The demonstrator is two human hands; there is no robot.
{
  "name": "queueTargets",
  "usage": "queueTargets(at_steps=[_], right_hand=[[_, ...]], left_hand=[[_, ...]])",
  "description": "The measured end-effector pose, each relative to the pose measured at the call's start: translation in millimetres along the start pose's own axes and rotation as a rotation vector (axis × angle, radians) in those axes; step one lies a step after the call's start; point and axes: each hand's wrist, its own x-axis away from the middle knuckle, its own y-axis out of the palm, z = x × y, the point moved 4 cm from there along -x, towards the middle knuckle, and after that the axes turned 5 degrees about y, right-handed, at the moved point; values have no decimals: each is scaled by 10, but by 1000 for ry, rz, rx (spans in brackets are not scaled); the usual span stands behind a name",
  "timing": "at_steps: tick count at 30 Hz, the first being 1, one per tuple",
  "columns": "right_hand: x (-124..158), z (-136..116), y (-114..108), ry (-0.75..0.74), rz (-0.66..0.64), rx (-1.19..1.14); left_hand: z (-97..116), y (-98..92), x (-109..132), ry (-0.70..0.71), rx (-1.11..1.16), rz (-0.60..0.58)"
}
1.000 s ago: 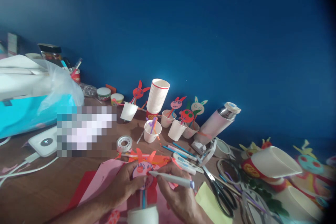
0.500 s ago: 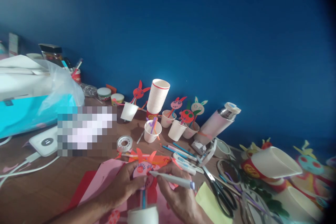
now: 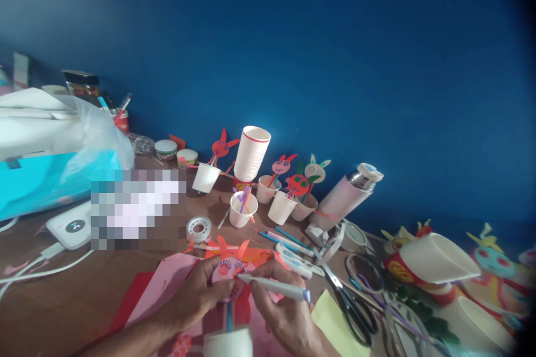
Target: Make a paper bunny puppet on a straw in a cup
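Observation:
My left hand (image 3: 205,293) pinches the left edge of a round pink paper face (image 3: 224,279) with drawn eyes, long lashes and orange-red ears. A blue straw (image 3: 228,315) runs down from the face into a white paper cup (image 3: 228,343) at the bottom edge. My right hand (image 3: 282,304) is closed around a white marker (image 3: 280,288) with a purple-blue end. The marker's tip rests at or very near the right side of the face; exact contact is hard to make out. Pink and red paper sheets (image 3: 144,295) lie beneath both hands.
Rabbit-faced cups and stacked paper cups (image 3: 252,156) stand by the blue wall. A cup of straws (image 3: 243,217), a tape roll (image 3: 198,229) and a flask (image 3: 345,198) are ahead. Black-handled scissors (image 3: 355,312) lie right; a power bank (image 3: 73,227) with cables lies left.
The marker tip has shifted very slightly on the face. Both hands keep the same hold, and the other things stay where they were.

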Motion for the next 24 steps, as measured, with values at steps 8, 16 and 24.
queueTargets(at_steps=[8, 16, 24], right_hand=[[11, 39, 17, 53, -29, -30], [13, 85, 17, 105, -38, -61], [6, 91, 16, 86, -24, -72]], left_hand=[[120, 59, 21, -1, 38, -28], [113, 46, 27, -15, 47, -16], [11, -2, -3, -8, -15, -18]])
